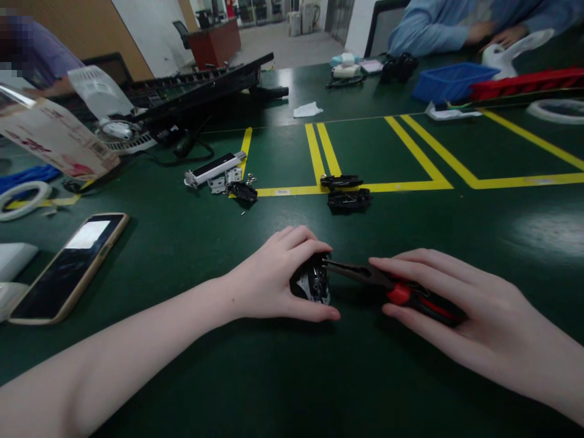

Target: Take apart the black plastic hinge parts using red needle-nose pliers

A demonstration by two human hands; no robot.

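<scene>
My left hand (pixel 283 277) is closed around a small black and silver mechanical part (pixel 318 281), gripping its sides against the green table. Its exact kind I cannot make out. In my right hand (pixel 465 304) lies a pair of needle-nose pliers (pixel 401 293) with red and black handles, the jaws pointing left. The plier tips meet the upper right edge of the part; whether they pinch something there is too small to tell. Beyond my hands, two black plastic pieces (pixel 349 199) sit by a yellow tape line. A white and black bar-shaped piece (pixel 215 168) lies farther left.
A phone (pixel 68 267) lies at the left, near a white tape roll (pixel 25 199) and a printed carton (pixel 59 137). Small metal bits and a black piece (pixel 244 191) rest mid-table. A blue bin (pixel 451 82) stands far right, before a person in blue sleeves (pixel 429 30).
</scene>
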